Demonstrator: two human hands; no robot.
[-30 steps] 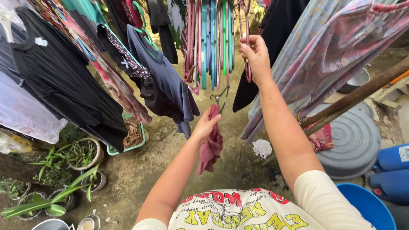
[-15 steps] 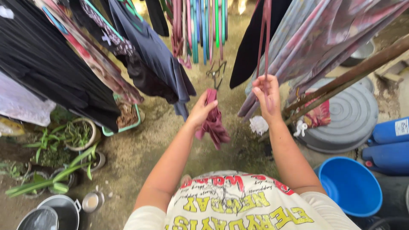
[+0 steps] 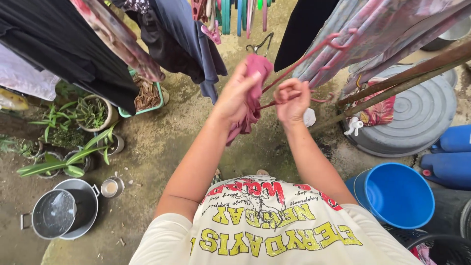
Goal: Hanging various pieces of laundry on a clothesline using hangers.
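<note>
gripping one cloth [image 3: 250, 93], one hanger [image 3: 314, 54], two hands

The small cloth [image 3: 255, 68] was dusty maroon; the hanger [image 3: 314, 49] was pink; the bucket [image 3: 395, 194] was bright blue. The round lid [image 3: 417, 118] was grey; the hanging shirt [image 3: 64, 54] was black.

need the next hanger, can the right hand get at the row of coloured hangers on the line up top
Probably not yet. The right hand is closed on a pink hanger, while the left hand grips the dark pink cloth. Nothing blocks the way up to the coloured hangers.
</note>
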